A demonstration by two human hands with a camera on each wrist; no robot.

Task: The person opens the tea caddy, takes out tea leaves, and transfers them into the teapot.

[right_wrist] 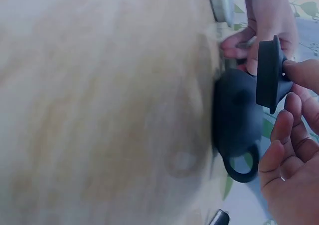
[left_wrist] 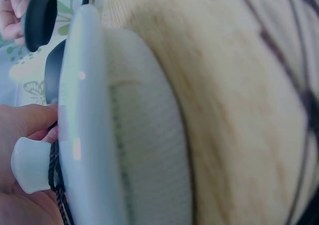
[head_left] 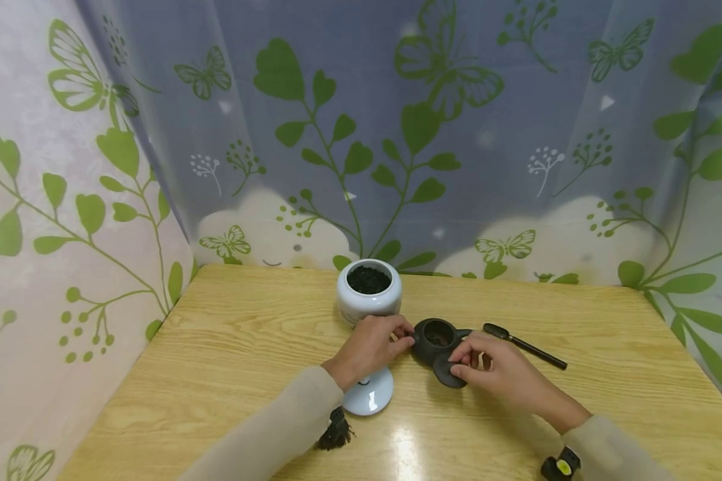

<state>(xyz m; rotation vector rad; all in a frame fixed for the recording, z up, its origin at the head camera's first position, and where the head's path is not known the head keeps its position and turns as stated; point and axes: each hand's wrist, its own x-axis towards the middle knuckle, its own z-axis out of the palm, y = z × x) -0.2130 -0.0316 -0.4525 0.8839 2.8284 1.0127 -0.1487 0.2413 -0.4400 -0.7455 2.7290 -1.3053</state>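
A small dark teapot stands uncovered on the table, some dark matter inside it. At its left side my left hand pinches the spout between thumb and fingers. My right hand holds the teapot's round lid by the knob, tilted beside the pot's front right. In the right wrist view the lid is held on edge, with the pot's loop handle below. Behind my left hand is a white jar filled with dark tea leaves.
The jar's white lid lies under my left wrist, its knob tied with dark cord and a black tassel beside it. A black-handled scoop lies right of the teapot. A patterned curtain hangs behind the table.
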